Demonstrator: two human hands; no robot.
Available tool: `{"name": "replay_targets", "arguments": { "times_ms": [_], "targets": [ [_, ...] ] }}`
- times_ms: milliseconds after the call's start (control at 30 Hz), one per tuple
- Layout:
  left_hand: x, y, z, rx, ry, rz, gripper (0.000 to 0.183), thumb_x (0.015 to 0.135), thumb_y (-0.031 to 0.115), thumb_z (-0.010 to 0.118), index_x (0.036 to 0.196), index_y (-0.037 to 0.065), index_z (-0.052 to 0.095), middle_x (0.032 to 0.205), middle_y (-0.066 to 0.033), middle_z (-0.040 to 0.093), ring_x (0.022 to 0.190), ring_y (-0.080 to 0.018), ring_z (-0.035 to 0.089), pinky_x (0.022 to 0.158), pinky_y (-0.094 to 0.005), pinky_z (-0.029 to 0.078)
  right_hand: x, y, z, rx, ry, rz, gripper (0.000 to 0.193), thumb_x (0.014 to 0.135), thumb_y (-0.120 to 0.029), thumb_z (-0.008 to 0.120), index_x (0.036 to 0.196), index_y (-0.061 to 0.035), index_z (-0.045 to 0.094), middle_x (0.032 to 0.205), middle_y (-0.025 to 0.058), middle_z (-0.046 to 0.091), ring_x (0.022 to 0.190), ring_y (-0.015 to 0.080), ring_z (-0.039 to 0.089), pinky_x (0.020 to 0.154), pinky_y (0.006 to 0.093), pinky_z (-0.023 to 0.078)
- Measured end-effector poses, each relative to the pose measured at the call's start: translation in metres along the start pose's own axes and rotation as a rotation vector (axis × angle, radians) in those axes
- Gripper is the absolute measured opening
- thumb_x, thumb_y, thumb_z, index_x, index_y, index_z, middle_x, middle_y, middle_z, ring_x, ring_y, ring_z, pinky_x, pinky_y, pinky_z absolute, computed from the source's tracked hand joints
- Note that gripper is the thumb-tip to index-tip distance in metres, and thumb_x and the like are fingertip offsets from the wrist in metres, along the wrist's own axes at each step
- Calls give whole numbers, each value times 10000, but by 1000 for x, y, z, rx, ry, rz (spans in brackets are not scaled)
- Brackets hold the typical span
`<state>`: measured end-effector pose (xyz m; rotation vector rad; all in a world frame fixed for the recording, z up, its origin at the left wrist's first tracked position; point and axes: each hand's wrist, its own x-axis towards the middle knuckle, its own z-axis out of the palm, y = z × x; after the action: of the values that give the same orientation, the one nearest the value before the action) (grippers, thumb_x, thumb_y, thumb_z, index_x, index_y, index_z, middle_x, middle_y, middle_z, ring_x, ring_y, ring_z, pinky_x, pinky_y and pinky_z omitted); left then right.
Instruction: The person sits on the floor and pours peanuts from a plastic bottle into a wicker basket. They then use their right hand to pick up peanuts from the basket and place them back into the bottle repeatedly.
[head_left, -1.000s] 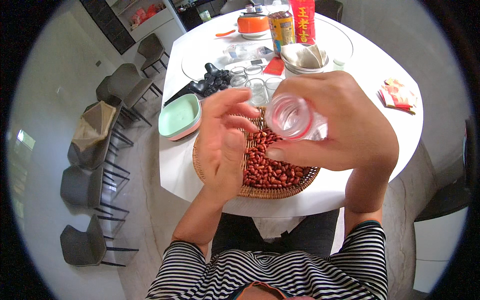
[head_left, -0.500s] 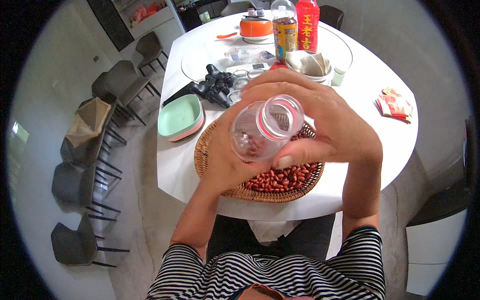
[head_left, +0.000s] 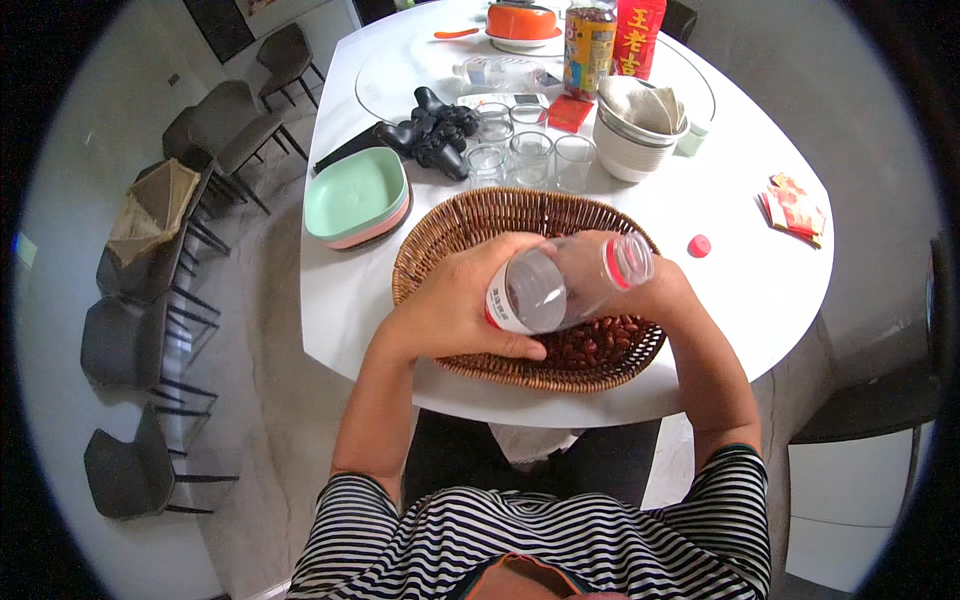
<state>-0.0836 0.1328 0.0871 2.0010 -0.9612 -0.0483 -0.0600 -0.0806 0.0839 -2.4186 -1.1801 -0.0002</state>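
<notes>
My left hand (head_left: 455,300) is wrapped round the lower part of a clear plastic bottle (head_left: 585,285) with a white and red label. The bottle has no cap on and leans, its mouth and red neck ring pointing to the right. Beyond the bottle, my right hand (head_left: 662,287) reaches over the right side of a brown wicker basket (head_left: 430,238); its fingers are mostly hidden behind the bottle. Small red-brown beans or nuts (head_left: 600,345) lie in the basket. A red bottle cap (head_left: 699,245) rests on the white table to the right.
Left of the basket are green and pink trays (head_left: 355,198) and black game controllers (head_left: 432,135). Behind it stand several glasses (head_left: 530,155) and stacked white bowls (head_left: 640,150). Red packets (head_left: 793,212) lie at the right. An orange pot (head_left: 520,20) stands far back.
My right hand has left the bottle's neck and lowered toward the basket. The bottle has tipped to the right in my left hand. The red cap has come into view.
</notes>
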Motion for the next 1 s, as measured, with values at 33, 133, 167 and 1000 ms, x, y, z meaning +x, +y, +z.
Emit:
{"name": "replay_targets", "arguments": {
  "times_ms": [33, 133, 167, 1000],
  "targets": [
    [1, -2, -2, -25, -33, 8, 871, 497, 272, 876, 1231, 39, 468, 1159, -105, 564, 1082, -235, 547, 942, -342, 408, 0, 2, -1, 2, -67, 36, 256, 694, -147, 663, 914, -31, 603, 837, 156, 630, 779, 294, 619, 713, 363, 501],
    [8, -3, -18, -1, -151, 52, 900, 474, 265, 881, 1234, 22, 464, 1156, -113, 573, 1072, -233, 555, 938, -335, 412, -1, 14, -5, 137, -207, 34, 178, 688, -123, 659, 819, -16, 605, 791, 177, 621, 754, 299, 612, 661, 369, 487],
    [12, -3, -23, 11, -193, 61, 905, 470, 263, 882, 1235, 20, 463, 1157, -115, 573, 1070, -233, 555, 938, -332, 412, -3, 16, -6, 163, -210, 62, 170, 687, -120, 657, 811, -17, 605, 787, 173, 622, 745, 300, 611, 657, 365, 489],
    [7, -27, -21, -132, -71, 97, 809, 491, 187, 862, 1196, 46, 492, 1091, -98, 599, 993, -226, 593, 873, -330, 465, -10, -8, -60, 244, 672, -441, 211, 601, 58, 760, 778, 12, 654, 746, 99, 647, 668, 168, 623, 569, 248, 505]
  ]
}}
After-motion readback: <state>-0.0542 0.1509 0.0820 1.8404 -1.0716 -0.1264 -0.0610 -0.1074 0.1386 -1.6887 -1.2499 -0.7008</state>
